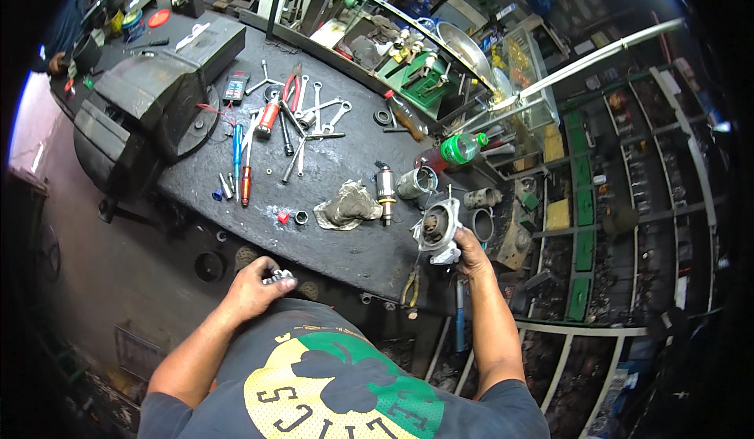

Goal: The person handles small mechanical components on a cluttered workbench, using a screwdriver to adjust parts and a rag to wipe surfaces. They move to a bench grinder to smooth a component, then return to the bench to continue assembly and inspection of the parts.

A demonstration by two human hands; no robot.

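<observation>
My right hand (473,254) grips a grey cast metal housing (437,227), seemingly a starter motor end housing, over the bench's front right edge. Its round opening faces up with a dark toothed part inside. Close to my body, my left hand (253,290) is closed around small shiny metal pieces (280,276), too small to name. Beyond the housing stand a metal cylinder (417,181) and an armature-like shaft part (385,193). A crumpled dirty rag (348,206) lies beside them. Left of it are a red cap (283,217) and a hex socket (301,217).
A large bench vise (133,109) occupies the bench's left. Wrenches (317,105), screwdrivers (246,185) and a small meter (236,87) lie mid-bench. A green-labelled bottle (459,150) stands at the right, yellow-handled pliers (410,288) at the front edge. Parts shelves (581,227) line the right.
</observation>
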